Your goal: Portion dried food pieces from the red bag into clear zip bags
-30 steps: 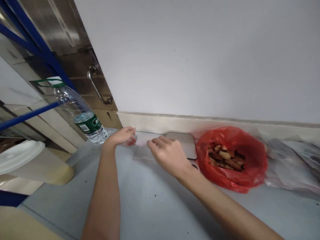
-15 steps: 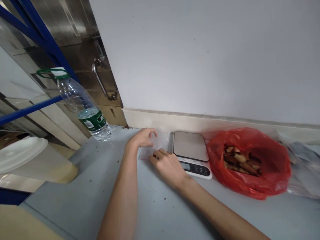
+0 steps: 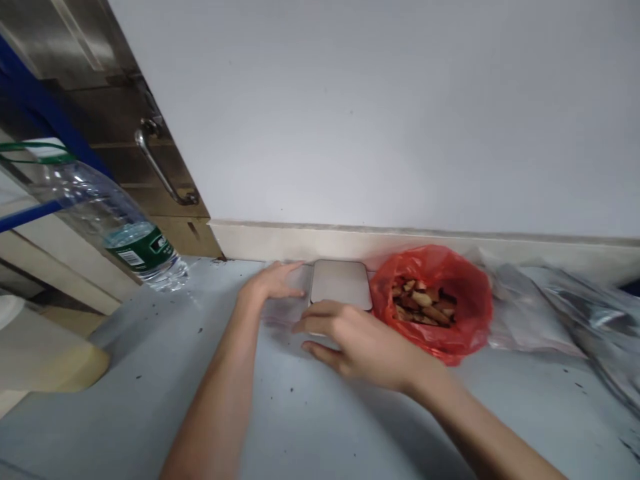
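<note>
A small clear plastic bag (image 3: pixel 280 312) lies blurred on the grey counter, just left of a small kitchen scale (image 3: pixel 341 285). My left hand (image 3: pixel 273 285) rests on the bag with its fingers stretched flat toward the scale, pinning it down. In front of the scale hovers my right hand (image 3: pixel 350 337), covering the display. Its index finger and thumb are apart and point left at the bag's near edge. Whether they touch the bag is unclear.
An open red plastic bag (image 3: pixel 467 320) holding brown nuts sits right of the scale. Crumpled clear and silver bags (image 3: pixel 550 307) lie further right. A water bottle (image 3: pixel 115 220) stands at the left by a door handle (image 3: pixel 160 170). A wall skirting (image 3: pixel 450 241) bounds the counter.
The view has swung, so everything sits further left. My left hand has flattened on the bag. My right hand has slid right, in front of the scale, hiding its display.
</note>
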Action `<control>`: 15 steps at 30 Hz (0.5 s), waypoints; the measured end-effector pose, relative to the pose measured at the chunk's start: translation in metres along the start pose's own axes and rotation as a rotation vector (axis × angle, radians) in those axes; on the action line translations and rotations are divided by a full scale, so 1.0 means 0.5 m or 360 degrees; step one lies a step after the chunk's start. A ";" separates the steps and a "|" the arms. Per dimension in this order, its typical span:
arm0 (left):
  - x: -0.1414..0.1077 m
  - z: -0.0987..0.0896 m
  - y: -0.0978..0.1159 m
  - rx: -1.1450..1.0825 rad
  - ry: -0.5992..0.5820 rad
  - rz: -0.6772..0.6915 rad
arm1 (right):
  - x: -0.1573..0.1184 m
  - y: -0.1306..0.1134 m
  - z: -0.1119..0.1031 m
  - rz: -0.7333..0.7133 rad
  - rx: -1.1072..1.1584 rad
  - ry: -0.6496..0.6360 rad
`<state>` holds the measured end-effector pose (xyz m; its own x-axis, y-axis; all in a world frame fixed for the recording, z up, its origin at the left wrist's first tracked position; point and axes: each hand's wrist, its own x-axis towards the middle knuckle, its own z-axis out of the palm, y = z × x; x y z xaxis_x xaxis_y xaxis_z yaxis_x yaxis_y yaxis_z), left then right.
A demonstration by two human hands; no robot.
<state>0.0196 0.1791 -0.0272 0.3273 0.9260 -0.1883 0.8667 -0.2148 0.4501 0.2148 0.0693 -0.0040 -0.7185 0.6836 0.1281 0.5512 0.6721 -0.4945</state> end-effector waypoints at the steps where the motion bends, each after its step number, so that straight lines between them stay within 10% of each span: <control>1: -0.003 -0.008 0.010 0.0017 0.0006 0.0000 | -0.026 0.004 -0.029 0.0031 0.0062 0.0057; 5: -0.017 -0.036 0.080 0.0090 0.0185 0.0053 | -0.124 0.041 -0.141 0.0380 0.0178 0.0330; 8: -0.025 -0.033 0.162 -0.0029 0.0410 0.0473 | -0.188 0.089 -0.206 0.0617 -0.0035 0.0627; 15: -0.016 0.076 0.321 -0.0186 0.0325 0.1216 | -0.362 0.220 -0.286 0.1253 -0.0410 0.1331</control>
<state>0.1702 0.1253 0.0134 0.7296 0.5767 0.3676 0.3819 -0.7895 0.4805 0.4663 0.0603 0.0411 0.3074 0.8455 0.4365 0.8570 -0.0467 -0.5132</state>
